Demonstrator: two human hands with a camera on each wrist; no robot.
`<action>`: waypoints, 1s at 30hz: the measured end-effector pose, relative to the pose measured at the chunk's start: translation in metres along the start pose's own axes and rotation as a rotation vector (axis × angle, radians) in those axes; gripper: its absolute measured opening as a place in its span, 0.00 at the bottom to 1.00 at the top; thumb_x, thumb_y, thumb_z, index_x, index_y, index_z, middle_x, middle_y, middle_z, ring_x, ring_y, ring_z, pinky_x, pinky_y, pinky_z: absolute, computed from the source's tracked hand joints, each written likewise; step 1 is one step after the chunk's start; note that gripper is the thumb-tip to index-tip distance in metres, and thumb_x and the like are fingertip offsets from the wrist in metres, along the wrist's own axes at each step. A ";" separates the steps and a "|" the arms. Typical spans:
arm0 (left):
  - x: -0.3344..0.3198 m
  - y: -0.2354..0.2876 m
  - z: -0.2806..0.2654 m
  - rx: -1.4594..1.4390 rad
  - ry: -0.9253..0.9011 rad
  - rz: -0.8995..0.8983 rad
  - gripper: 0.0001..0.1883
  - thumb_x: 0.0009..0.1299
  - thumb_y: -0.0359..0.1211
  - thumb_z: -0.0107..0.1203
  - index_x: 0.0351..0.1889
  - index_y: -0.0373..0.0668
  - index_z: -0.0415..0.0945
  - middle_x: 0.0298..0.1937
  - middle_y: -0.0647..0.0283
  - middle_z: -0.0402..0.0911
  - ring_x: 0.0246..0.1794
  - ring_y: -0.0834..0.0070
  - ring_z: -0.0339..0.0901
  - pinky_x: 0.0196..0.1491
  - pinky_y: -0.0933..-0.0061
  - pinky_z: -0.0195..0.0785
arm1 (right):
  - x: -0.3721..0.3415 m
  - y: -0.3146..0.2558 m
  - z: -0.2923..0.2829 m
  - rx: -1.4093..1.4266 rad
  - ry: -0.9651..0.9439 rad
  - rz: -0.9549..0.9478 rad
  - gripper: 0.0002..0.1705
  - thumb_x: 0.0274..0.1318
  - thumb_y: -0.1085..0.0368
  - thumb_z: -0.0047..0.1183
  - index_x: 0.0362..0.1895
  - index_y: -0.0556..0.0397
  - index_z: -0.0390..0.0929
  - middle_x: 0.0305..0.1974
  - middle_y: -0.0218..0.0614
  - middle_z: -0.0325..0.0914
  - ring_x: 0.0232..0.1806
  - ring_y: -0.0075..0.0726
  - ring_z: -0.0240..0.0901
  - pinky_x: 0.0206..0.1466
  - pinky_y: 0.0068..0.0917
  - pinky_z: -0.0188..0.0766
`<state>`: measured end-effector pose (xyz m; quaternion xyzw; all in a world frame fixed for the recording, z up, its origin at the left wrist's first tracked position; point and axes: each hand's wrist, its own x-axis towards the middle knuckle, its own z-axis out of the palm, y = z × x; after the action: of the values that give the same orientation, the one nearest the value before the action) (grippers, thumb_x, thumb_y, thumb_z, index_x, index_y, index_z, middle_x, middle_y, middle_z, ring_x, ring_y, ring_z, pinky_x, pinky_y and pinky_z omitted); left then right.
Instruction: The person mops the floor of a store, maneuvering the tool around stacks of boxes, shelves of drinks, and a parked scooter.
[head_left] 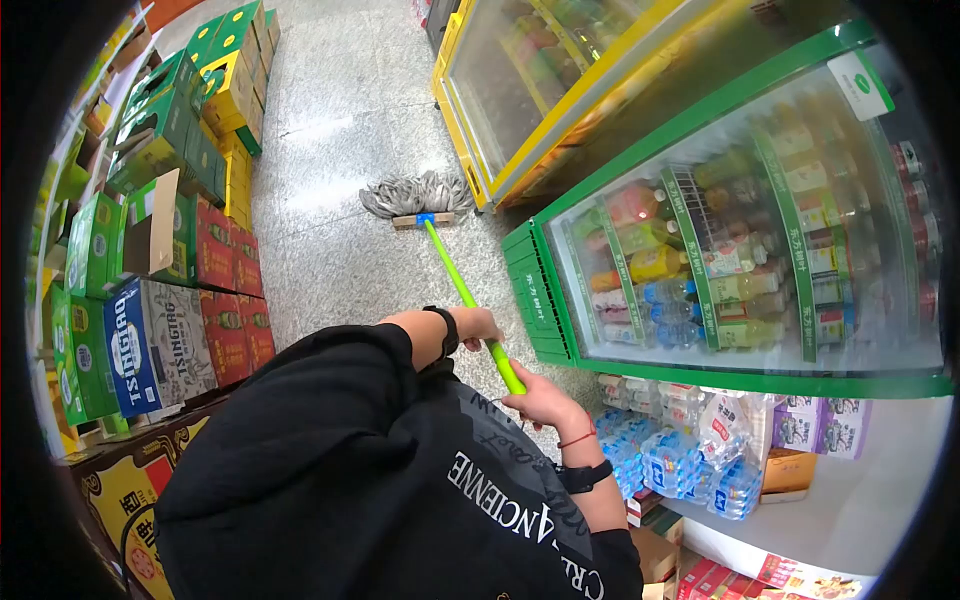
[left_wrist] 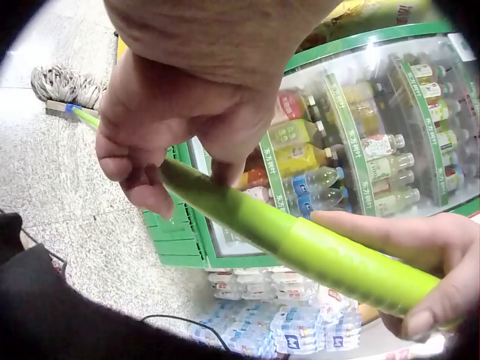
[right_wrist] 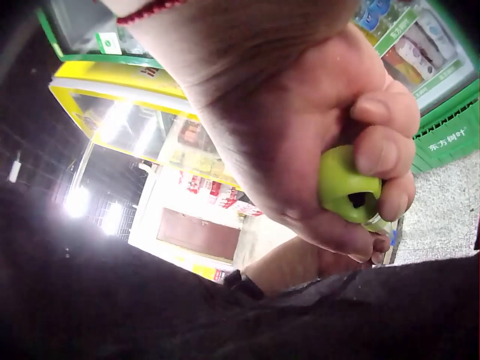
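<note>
A mop with grey strands (head_left: pixel 418 196) lies on the speckled floor, its head beside the yellow freezer's corner. Its bright green handle (head_left: pixel 455 268) slants back toward the person. The left hand (head_left: pixel 474 327) grips the handle partway along; in the left wrist view this hand (left_wrist: pixel 184 120) has its fingers and thumb around the shaft. Nearer the body, the right hand (head_left: pixel 545 402) holds the handle's thicker end. In the right wrist view the right hand (right_wrist: pixel 322 142) has its fingers curled round the green end cap (right_wrist: pixel 349 184).
Stacked drink cartons (head_left: pixel 165 335) and green boxes (head_left: pixel 95 245) line the left. On the right stand a yellow freezer (head_left: pixel 468 130) and a green-framed drinks fridge (head_left: pixel 545 300), with packs of water bottles (head_left: pixel 670 462) below. Pale floor (head_left: pixel 310 190) runs between them.
</note>
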<state>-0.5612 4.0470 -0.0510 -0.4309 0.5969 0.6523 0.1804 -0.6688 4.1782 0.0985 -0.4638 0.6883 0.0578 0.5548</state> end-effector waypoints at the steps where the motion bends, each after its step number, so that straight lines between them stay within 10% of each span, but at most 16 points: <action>1: 0.014 -0.010 0.000 -0.063 0.002 0.039 0.22 0.60 0.47 0.52 0.31 0.34 0.75 0.19 0.58 0.75 0.14 0.73 0.71 0.19 0.73 0.66 | 0.003 -0.005 0.001 -0.002 0.006 0.002 0.44 0.46 0.63 0.52 0.67 0.41 0.44 0.20 0.34 0.70 0.14 0.24 0.65 0.12 0.23 0.63; 14: 0.001 -0.085 -0.091 -0.221 0.188 0.061 0.18 0.59 0.41 0.54 0.24 0.31 0.75 0.19 0.57 0.76 0.15 0.71 0.74 0.19 0.72 0.72 | 0.064 -0.126 0.037 -0.002 0.044 0.000 0.45 0.43 0.64 0.52 0.66 0.48 0.45 0.19 0.37 0.70 0.16 0.29 0.67 0.17 0.27 0.65; 30: 0.006 -0.117 -0.104 -0.169 0.140 0.040 0.19 0.56 0.41 0.58 0.21 0.30 0.73 0.17 0.57 0.74 0.13 0.71 0.73 0.16 0.73 0.71 | 0.087 -0.117 0.085 0.081 0.168 -0.084 0.44 0.44 0.63 0.50 0.67 0.43 0.45 0.19 0.37 0.69 0.16 0.30 0.67 0.17 0.27 0.65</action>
<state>-0.4408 3.9737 -0.1198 -0.4772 0.5594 0.6720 0.0880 -0.5223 4.1122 0.0460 -0.4725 0.7142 -0.0324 0.5154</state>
